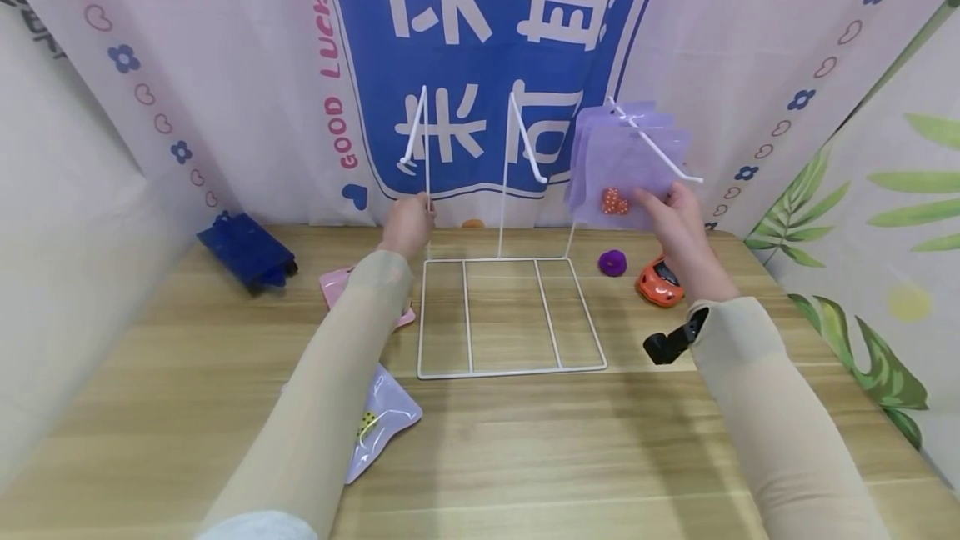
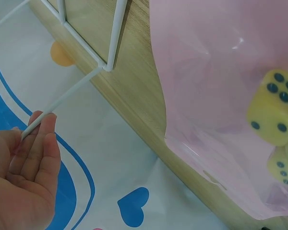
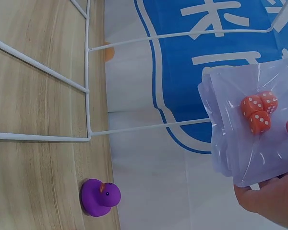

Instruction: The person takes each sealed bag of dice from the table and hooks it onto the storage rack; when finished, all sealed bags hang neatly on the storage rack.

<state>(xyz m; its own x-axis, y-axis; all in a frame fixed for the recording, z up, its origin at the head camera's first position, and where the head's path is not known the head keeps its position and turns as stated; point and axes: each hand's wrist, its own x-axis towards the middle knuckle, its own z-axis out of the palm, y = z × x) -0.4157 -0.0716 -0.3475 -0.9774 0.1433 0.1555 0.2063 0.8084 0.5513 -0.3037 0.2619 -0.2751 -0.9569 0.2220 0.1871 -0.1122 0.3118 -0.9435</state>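
Note:
A white wire rack (image 1: 512,372) with three upright hooks stands on the wooden table. My left hand (image 1: 408,225) grips its left upright, and the left wrist view shows the fingers and thumb around the rod (image 2: 62,97). On the right hook (image 1: 660,152) hang several translucent purple bags (image 1: 600,157). My right hand (image 1: 681,219) pinches the lower edge of the front bag, with the thumb in front and fingers behind. Orange dice (image 3: 258,111) show inside that bag. The left and middle hooks (image 1: 531,144) carry nothing.
Left of the rack lie a pink bag (image 2: 197,86) with yellow dice, a purple bag (image 1: 393,411) and a dark blue item (image 1: 247,250). A purple rubber duck (image 3: 98,196) and an orange toy car (image 1: 660,283) sit at right. A printed curtain (image 1: 480,65) hangs behind.

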